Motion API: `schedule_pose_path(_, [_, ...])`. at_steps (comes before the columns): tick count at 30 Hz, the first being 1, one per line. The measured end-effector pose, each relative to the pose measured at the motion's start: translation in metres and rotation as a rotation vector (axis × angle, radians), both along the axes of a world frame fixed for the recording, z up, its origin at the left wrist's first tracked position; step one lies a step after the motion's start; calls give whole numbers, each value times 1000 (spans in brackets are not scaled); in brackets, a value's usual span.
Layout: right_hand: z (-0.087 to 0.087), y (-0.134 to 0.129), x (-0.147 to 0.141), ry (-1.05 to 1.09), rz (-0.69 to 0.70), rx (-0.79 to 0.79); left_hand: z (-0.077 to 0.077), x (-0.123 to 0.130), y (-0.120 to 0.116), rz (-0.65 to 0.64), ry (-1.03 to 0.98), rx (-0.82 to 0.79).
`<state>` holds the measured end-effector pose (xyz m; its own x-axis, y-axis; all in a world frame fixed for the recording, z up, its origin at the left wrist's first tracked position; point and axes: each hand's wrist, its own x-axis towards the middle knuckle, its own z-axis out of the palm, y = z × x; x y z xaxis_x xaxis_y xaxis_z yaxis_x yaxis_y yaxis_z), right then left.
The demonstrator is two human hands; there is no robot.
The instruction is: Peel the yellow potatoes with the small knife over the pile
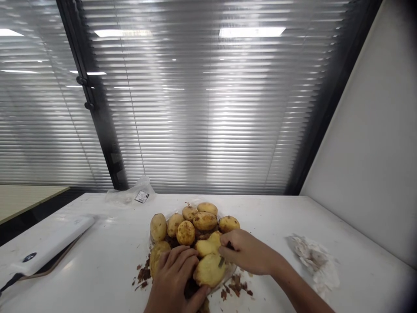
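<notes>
While contacting near potato (210, 270) with left hand (174, 276) in spread grip, touches adjoining potato (206, 247) with right hand (248, 253); cannot tell whether clamped.

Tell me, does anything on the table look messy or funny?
Yes, a bit! Brown scraps lie scattered on the white table, on both sides of the potatoes, so it looks messy. Over to the right, what looks like a crumpled tissue has a brownish smudge, as if used.
</notes>
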<state>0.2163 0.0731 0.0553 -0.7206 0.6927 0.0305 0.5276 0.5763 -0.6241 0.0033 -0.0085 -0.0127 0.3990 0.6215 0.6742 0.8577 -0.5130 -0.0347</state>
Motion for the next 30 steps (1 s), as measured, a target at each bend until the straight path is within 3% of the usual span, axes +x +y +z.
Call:
schedule_pose_path(7, [1,-1,1,8,124,-149,-2,-1,1,-10,-7,10])
schedule_pose_path(12, [3,-3,3,6,50,-82,0,1,0,0,-15,-1])
schedule_pose_path(17, [1,-3,0,49,96,-149,0,0,1,-12,-21,25])
schedule_pose_path(23, [2,0,1,43,-9,-71,2,0,1,1,7,14])
schedule_pose_path(28, [1,1,1,66,67,-157,2,1,0,-6,16,32])
schedule_pose_path(30, [-2,3,1,19,-2,-92,2,0,1,-4,20,26])
